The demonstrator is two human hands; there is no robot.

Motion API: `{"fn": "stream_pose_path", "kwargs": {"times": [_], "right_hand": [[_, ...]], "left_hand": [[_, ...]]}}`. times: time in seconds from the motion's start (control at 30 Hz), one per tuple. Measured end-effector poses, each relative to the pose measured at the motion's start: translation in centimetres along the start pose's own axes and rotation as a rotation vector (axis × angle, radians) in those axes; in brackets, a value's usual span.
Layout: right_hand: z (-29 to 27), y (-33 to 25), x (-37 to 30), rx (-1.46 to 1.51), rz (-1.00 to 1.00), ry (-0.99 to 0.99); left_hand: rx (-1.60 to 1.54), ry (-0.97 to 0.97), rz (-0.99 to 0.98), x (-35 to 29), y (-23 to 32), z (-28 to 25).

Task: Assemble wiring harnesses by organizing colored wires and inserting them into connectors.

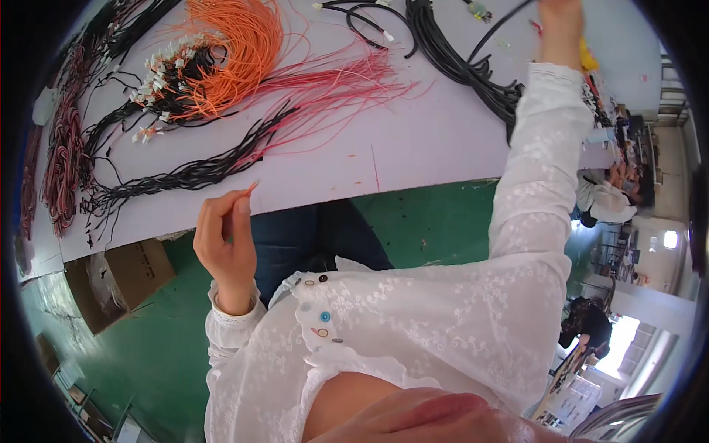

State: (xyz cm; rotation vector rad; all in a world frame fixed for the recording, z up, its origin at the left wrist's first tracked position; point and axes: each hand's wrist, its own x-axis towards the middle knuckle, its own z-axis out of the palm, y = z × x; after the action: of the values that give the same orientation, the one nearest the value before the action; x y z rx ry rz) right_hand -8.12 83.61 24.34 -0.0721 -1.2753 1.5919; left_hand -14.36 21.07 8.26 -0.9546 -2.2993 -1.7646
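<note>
My left hand (227, 232) is raised at the front edge of the table, thumb and forefinger pinched together. A short orange wire end (252, 187) sticks out between those fingertips; the rest of it is hidden. Just beyond lies a bundle of black-sleeved wires (199, 168) whose red ends (332, 92) fan out to the right. My right arm stretches far forward at the upper right. Only the back part of my right hand (561, 33) shows, next to a yellow thing (587, 55), and its fingers are cut off by the picture's edge.
A coil of orange wires (244, 59) with white connectors (159, 77) lies behind the black bundle. Dark reddish wire bundles (65, 155) hang over the table's left end. Thick black cables (461, 66) lie at the back right. A cardboard box (136, 273) stands on the green floor (170, 325).
</note>
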Motion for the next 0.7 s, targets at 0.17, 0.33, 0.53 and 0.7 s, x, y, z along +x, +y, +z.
{"fn": "stream_pose_path", "kwargs": {"times": [0.17,0.33,0.53,0.7], "right_hand": [[14.4,-12.8,-13.1,-0.506,0.011,-0.101],[19.1,-5.7,-31.9,-1.070,-0.174,-0.846],[21.9,-5.9,-37.4,-1.068,-0.120,-0.836],[22.4,-5.4,-38.2,-0.975,-0.207,-0.850]], "left_hand": [[-0.076,-0.025,-0.021,-0.5,0.6,-1.1],[-0.384,-0.086,-0.074,-0.5,1.1,-0.6],[-0.268,-0.050,0.027,-1.2,2.7,-1.6],[-0.346,-0.079,-0.010,-1.7,3.0,-2.4]]}}
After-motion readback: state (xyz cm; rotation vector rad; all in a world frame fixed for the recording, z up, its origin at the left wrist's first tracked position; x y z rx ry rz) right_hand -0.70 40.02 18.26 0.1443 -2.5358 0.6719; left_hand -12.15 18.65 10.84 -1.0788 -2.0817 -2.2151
